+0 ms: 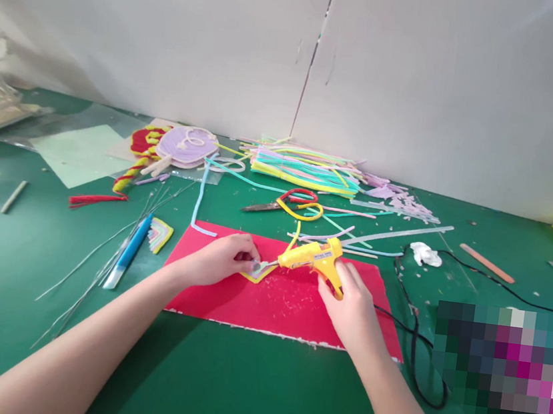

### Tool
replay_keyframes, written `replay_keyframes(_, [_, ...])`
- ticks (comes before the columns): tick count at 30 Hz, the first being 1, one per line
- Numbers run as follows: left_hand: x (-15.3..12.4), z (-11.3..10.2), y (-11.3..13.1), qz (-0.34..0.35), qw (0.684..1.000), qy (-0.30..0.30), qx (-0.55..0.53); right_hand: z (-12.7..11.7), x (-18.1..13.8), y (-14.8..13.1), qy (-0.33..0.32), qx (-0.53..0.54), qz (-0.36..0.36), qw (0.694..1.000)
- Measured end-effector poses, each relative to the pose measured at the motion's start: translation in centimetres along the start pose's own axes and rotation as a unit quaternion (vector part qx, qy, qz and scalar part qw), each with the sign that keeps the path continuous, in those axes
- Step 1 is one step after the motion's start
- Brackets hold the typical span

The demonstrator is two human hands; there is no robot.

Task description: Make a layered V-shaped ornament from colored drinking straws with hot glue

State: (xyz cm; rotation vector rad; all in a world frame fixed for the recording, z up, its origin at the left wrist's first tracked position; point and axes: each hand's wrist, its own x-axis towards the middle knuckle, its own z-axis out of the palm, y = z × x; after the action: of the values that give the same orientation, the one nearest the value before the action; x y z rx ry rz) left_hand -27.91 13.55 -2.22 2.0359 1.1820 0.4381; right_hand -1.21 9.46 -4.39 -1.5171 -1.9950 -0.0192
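Observation:
My right hand grips a yellow glue gun by its handle, nozzle pointing left. The nozzle tip meets a small yellow-edged craft piece lying on a red mat. My left hand is closed, its fingers pinching and pressing that piece down from the left. The gun's black cord runs off to the right over the green table.
A pile of pastel pipe cleaners lies at the back by the white wall. Red-handled scissors, a purple and red craft figure, a blue tool, thin wires and a striped craft piece sit left and behind.

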Motion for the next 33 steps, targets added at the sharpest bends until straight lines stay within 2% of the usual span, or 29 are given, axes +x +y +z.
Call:
replay_keyframes(12, [0.1, -0.1, 0.3, -0.013, 1.0, -0.004, -0.002, -0.1, 0.3, 0.0, 0.02, -0.012, -0.005, 1.0])
replay_keyframes(20, [-0.1, 0.1, 0.3, -0.017, 1.0, 0.006, 0.001, -0.4, 1.0, 1.5, 0.049, -0.056, 0.103, 0.992])
replay_keyframes(27, [-0.2, 0.1, 0.9, -0.024, 0.999, 0.016, -0.017, -0.3, 0.7, 2.8, 0.052, -0.11, 0.083, 0.989])
replay_keyframes(33, [-0.2, 0.2, 1.5, -0.035, 0.999, 0.03, -0.004, -0.5, 0.6, 2.5, 0.036, -0.165, 0.114, 0.979])
